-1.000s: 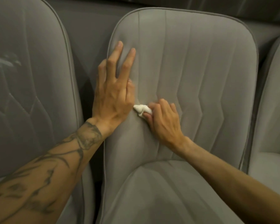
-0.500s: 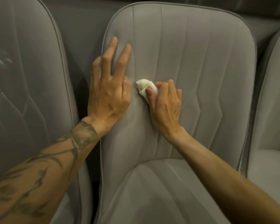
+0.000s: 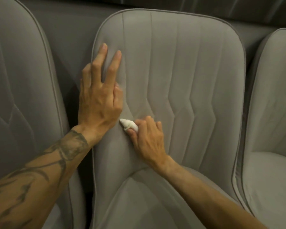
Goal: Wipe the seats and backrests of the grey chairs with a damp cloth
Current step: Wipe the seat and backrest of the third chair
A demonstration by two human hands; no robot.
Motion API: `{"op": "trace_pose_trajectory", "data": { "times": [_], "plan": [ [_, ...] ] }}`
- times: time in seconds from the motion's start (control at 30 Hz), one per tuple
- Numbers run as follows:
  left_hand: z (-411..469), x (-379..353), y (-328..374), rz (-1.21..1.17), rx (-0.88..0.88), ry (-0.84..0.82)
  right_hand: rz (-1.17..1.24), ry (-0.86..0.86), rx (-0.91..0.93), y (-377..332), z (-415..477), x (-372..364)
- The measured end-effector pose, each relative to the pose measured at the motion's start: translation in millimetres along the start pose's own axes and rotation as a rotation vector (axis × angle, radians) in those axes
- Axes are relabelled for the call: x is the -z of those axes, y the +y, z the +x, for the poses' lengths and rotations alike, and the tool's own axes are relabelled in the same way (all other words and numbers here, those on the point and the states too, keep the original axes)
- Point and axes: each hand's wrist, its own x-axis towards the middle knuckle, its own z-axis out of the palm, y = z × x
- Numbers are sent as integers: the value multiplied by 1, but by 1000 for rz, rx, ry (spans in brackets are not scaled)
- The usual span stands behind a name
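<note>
A grey upholstered chair fills the middle of the head view, its stitched backrest upright and its seat below. My left hand lies flat on the backrest's left side, fingers spread and pointing up, holding nothing. My right hand presses a small bunched white cloth against the lower left of the backrest, just right of my left wrist. Only the cloth's tip shows beyond my fingers.
A second grey chair stands close on the left, a dark gap between them. A third grey chair stands on the right. A dark grey wall panel runs behind the backrests.
My right hand slid the cloth up the backrest half a second ago and has now brought it back down to the lower left. My left hand stays flat in place.
</note>
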Motion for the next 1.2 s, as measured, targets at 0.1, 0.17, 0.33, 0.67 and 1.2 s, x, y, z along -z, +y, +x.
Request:
{"op": "trace_pose_trajectory", "data": {
  "times": [0.1,0.17,0.33,0.67,1.2],
  "plan": [
    [0,-1,0,-6,-5,13,-62,83,-49,26,35,2],
    [0,-1,-2,-9,-5,24,-66,155,-191,28,54,-3],
    [1,0,-1,-25,-5,12,34,20,-134,-13,-34,-17],
    [1,2,0,-44,-2,7,0,177,-243,13,39,-14],
    [-3,1,-10,-287,72,-13,75,211,-282,-15,178,16]
  ]
}}
